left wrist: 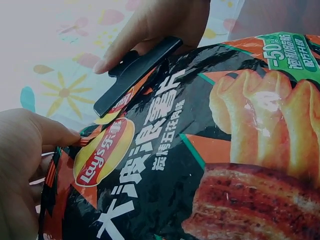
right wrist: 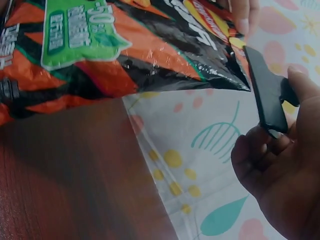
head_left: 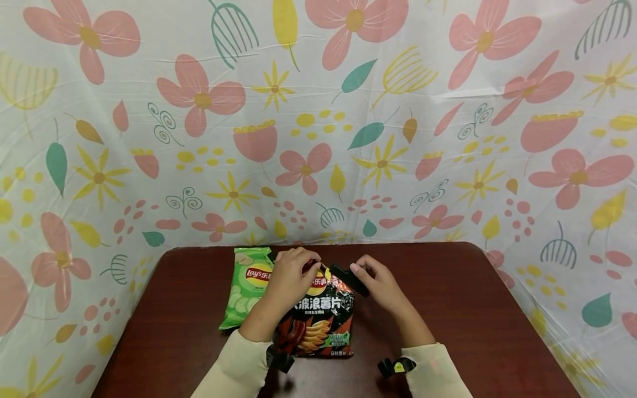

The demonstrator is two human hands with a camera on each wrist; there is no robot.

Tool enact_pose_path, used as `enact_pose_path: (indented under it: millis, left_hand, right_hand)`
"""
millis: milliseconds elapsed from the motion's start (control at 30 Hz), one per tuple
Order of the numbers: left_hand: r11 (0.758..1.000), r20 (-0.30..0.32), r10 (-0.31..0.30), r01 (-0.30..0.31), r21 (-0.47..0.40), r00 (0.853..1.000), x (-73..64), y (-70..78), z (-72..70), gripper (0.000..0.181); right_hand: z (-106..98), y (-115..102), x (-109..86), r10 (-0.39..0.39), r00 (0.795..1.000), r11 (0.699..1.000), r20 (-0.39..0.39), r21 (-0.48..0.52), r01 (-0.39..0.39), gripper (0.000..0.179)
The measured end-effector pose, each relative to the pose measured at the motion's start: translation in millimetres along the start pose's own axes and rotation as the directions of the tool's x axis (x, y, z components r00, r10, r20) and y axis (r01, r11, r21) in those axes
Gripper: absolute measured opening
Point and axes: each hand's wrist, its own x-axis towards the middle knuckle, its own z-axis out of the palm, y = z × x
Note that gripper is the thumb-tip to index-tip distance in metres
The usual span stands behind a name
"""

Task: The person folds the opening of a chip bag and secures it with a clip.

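A black bag of potato chips (head_left: 318, 320) with orange patches stands tilted on the table, its top edge toward the back. My left hand (head_left: 293, 279) pinches the bag's top left edge between thumb and fingers, seen closely in the left wrist view. In my right hand (head_left: 380, 282) is a black bag clip (right wrist: 267, 90), gripped by its handle between thumb and fingers. The clip's long bar lies across the right part of the bag's top edge in both wrist views. Behind my left hand lies a green bag of potato chips (head_left: 249, 282), partly covered by that hand.
The dark red-brown table (head_left: 448, 309) has rounded back corners. A white curtain with printed flowers (head_left: 303, 138) hangs close behind its back edge and along both sides. Black straps with small cameras (head_left: 398, 366) sit on both wrists.
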Motion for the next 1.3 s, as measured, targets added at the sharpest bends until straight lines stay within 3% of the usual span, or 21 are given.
enact_pose_path:
  millis: [400,833,1133,1300]
  left_hand:
    - [1.000,0.003,0.007,-0.007,-0.018,1.000,-1.4,0.1,1.8,0.009]
    - [0.999,-0.026,0.034,-0.034,-0.003,0.999,-1.2,-1.8,1.5,0.011]
    - [1.000,-0.012,0.009,-0.009,-0.014,1.000,-1.0,-2.5,1.0,0.013]
    - [1.000,-0.007,0.003,-0.003,-0.014,1.000,-0.5,-2.6,2.0,0.013]
  right_hand:
    - [5,3,2.6,-0.093,0.995,0.985,-0.031,-0.150,0.088,0.041]
    - [8,1,3.6,-0.115,0.991,0.981,-0.061,-0.165,0.104,0.040]
    - [10,-39,-5.8,-0.109,0.992,0.983,-0.057,-0.154,0.099,0.041]
    - [11,-40,-5.5,-0.120,0.990,0.981,-0.068,-0.158,0.108,0.042]
